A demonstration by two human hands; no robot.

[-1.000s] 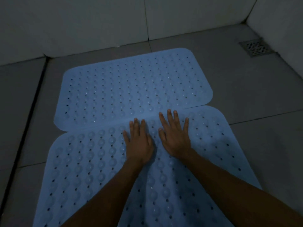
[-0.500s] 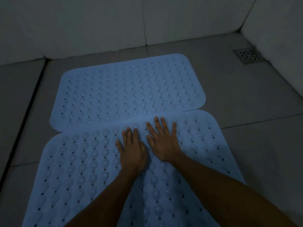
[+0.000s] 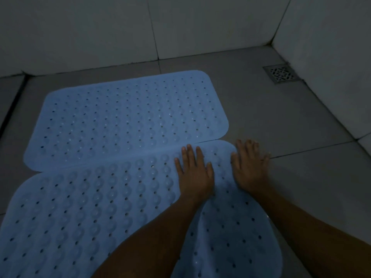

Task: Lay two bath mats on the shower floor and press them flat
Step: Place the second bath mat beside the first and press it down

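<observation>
Two light blue bath mats with holes and round bumps lie on the grey tiled shower floor. The far mat (image 3: 128, 119) lies flat near the back wall. The near mat (image 3: 84, 213) meets it along its far edge and slightly overlaps it. My left hand (image 3: 194, 173) presses flat on the near mat close to its far right corner, fingers straight. My right hand (image 3: 250, 167) lies flat at that corner, partly on the mat and partly on the floor tile. Both forearms cross the near mat.
A square metal floor drain (image 3: 282, 74) sits in the far right corner. White tiled walls (image 3: 200, 27) close the back and the right side (image 3: 331, 57). Bare grey floor tile (image 3: 301, 187) lies right of the mats. A dark groove (image 3: 10, 111) runs along the left.
Both hands have slid to the right along the near mat's far edge, from its middle to its right corner. The hands are now spread further apart.
</observation>
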